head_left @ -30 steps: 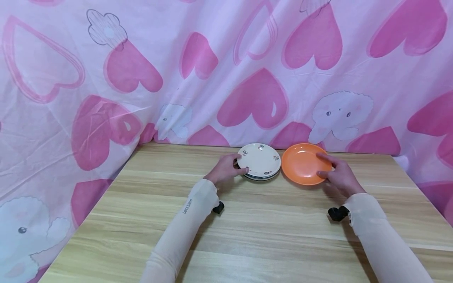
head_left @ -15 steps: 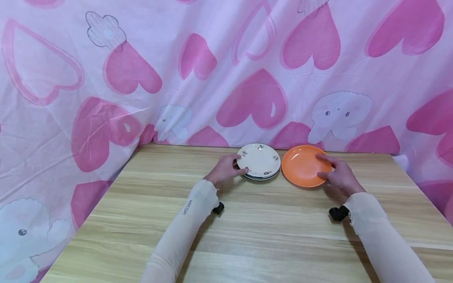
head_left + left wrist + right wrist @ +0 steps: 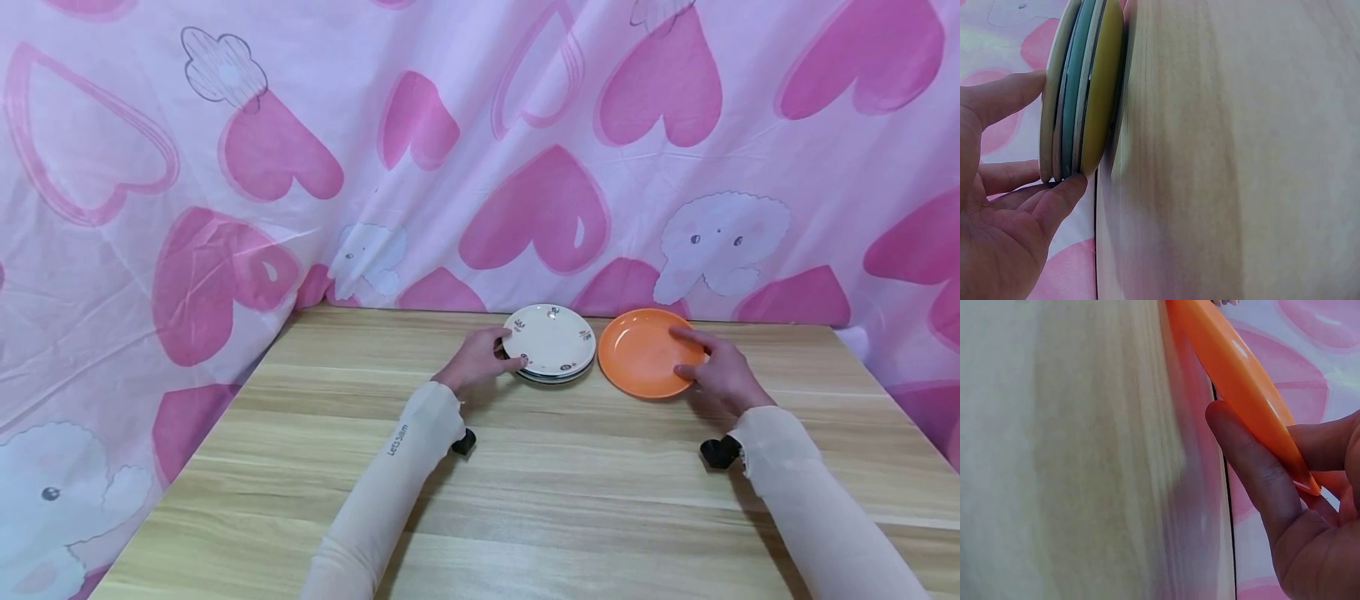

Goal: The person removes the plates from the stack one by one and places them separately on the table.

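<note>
A stack of plates (image 3: 549, 337) sits at the back of the table, a white one with small printed motifs on top. From the side, in the left wrist view, a teal plate (image 3: 1077, 94) and a yellow plate (image 3: 1102, 94) show lower in the stack. My left hand (image 3: 474, 360) holds the stack by its left edge, fingers and thumb at the rims. Just right of the stack is an orange plate (image 3: 641, 354), tilted. My right hand (image 3: 723, 371) pinches its right rim, one digit beneath and others on the upper side, as the right wrist view (image 3: 1310, 512) shows.
The wood-grain table (image 3: 540, 500) reaches back to a pink curtain (image 3: 420, 208) with hearts and white cartoon animals, which hangs right behind the plates. Curtain also borders the table's left side. Black wrist mounts (image 3: 720, 452) stick out inward from the sleeves.
The orange plate has tipped and come down slightly toward me in the right hand, mostly in the first half second. The left hand and the stack have stayed in place.
</note>
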Available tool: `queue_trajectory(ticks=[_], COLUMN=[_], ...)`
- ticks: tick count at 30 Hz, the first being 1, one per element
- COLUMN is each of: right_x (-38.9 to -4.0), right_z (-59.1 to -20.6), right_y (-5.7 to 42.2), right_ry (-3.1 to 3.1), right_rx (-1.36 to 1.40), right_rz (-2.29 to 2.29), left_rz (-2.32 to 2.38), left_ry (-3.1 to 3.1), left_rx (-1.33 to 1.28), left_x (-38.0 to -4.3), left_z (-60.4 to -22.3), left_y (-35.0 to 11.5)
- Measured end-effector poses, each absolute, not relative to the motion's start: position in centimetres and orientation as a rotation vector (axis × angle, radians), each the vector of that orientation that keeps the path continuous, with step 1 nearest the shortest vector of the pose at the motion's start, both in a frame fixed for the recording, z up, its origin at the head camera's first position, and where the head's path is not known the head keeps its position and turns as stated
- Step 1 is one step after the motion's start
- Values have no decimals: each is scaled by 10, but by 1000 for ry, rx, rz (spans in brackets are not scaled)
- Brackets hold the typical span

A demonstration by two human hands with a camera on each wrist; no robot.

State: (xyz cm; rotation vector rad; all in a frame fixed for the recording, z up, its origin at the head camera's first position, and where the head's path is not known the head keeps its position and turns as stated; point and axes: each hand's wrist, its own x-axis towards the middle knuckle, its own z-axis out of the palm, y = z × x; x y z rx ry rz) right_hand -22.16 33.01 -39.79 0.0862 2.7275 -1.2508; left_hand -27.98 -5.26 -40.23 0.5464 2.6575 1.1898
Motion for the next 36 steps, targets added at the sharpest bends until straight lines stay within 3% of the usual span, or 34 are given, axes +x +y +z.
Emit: queue_trajectory(ticks=[36], right_x=[-229], right_z=[-391], right_y=[326], right_ry=[2637], right_rx=[216], right_rz=[-997], left_rz=[1183], left_ry=[2663], left_rx=[546], left_x=[-279], left_z=[-403], left_y=[-53])
